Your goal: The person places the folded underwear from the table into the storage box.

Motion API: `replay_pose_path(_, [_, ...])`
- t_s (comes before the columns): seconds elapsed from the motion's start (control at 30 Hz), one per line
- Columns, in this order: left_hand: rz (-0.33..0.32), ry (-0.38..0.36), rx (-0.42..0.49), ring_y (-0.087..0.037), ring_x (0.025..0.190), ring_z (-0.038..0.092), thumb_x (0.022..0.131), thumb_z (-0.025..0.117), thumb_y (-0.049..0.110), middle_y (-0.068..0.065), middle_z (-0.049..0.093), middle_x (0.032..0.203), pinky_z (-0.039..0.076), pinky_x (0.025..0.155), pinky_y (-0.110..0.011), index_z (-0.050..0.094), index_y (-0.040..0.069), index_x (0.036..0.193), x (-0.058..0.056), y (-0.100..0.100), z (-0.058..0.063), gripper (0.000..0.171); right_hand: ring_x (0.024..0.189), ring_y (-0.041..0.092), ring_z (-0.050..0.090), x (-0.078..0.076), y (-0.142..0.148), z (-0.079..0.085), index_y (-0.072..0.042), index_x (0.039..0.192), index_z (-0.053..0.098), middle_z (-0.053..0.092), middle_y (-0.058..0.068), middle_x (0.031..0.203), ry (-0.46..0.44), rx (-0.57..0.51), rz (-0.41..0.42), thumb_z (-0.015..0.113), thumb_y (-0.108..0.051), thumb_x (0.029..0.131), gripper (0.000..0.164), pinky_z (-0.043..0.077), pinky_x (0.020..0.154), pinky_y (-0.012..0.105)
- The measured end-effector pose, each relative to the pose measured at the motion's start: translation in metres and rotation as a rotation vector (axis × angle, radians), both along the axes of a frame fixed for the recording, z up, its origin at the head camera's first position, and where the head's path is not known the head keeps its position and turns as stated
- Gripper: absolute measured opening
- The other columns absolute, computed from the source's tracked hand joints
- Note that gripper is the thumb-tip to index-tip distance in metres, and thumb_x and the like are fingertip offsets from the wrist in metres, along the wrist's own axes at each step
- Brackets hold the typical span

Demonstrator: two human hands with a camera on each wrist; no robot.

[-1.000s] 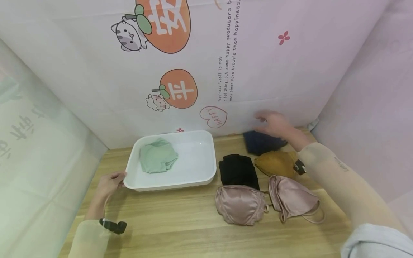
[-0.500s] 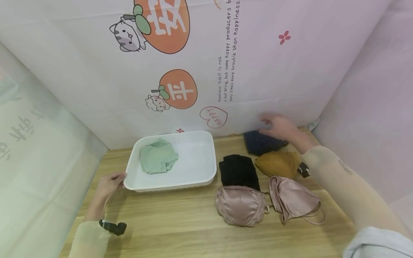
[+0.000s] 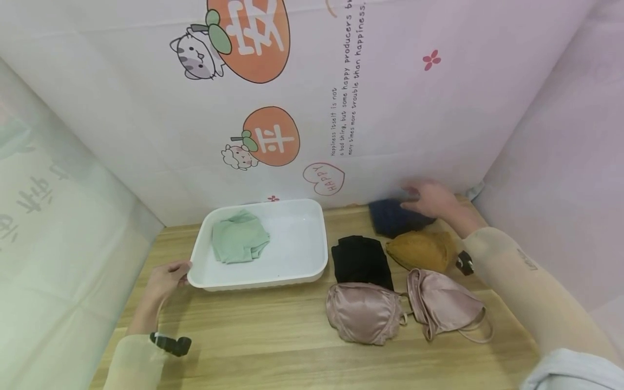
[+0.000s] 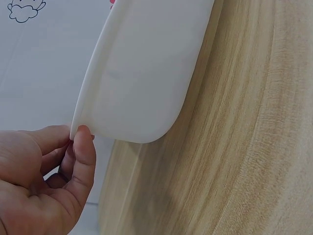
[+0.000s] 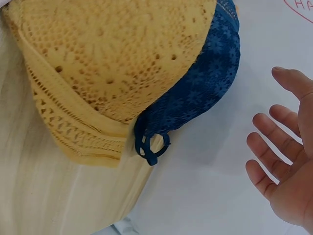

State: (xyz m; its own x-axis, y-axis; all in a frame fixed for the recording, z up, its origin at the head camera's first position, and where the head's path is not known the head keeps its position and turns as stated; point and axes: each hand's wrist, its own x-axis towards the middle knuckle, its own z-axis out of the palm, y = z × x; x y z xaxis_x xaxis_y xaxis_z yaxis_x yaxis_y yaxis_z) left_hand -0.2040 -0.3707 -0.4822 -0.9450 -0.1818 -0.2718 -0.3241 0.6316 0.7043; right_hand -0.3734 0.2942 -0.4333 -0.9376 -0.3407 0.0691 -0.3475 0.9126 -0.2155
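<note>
Left hand (image 3: 166, 278) pinches the tub (image 3: 298, 244); right hand (image 3: 431, 200), spread and empty, hovers at frame right by the blue bra (image 3: 392, 218), likely soft, best edge-held.

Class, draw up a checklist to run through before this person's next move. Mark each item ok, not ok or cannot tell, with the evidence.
1. Tray steadied: ok; the left hand pinches the rim of the white tray.
2. Room in the tray: ok; the green garment lies toward the left, with bare floor beside it.
3. Right hand free: ok; the right hand holds nothing.
4. Straps tucked in: not ok; a strap loop sticks out from the navy garment.
5. Navy garment clear of the mustard garment: cannot tell; they overlap in the right wrist view.
</note>
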Motion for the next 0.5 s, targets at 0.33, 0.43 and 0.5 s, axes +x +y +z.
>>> replay_pose_path(0.33, [0.007, 0.002, 0.025, -0.007, 0.087, 0.064, 0.105, 0.049, 0.043, -0.002, 0.073, 0.102, 0.055, 0.089, -0.035, 0.051, -0.004, 0.141, 0.0, 0.0, 0.0, 0.06, 0.118, 0.043, 0.06, 0.001, 0.007, -0.008, -0.003, 0.139, 0.056, 0.065, 0.021, 0.13, -0.027, -0.013, -0.027, 0.073, -0.039, 0.09, 0.063, 0.047, 0.1, 0.061])
replay_pose_path(0.43, [0.008, 0.007, 0.026, -0.007, 0.086, 0.064, 0.105, 0.049, 0.042, -0.005, 0.073, 0.104, 0.055, 0.087, -0.033, 0.051, -0.005, 0.141, 0.0, 0.0, 0.0, 0.06, 0.116, 0.043, 0.06, 0.001, 0.008, -0.01, -0.003, 0.138, 0.056, 0.065, 0.021, 0.129, -0.024, 0.02, -0.02, 0.074, -0.042, 0.089, 0.065, 0.048, 0.097, 0.061])
replay_pose_path(0.5, [0.01, 0.009, 0.031, -0.006, 0.085, 0.064, 0.105, 0.049, 0.042, -0.009, 0.073, 0.108, 0.055, 0.086, -0.032, 0.051, -0.005, 0.141, -0.001, 0.0, -0.001, 0.06, 0.115, 0.043, 0.061, 0.001, 0.01, -0.012, -0.003, 0.137, 0.057, 0.066, 0.021, 0.128, -0.021, 0.044, -0.014, 0.074, -0.044, 0.088, 0.065, 0.049, 0.096, 0.06])
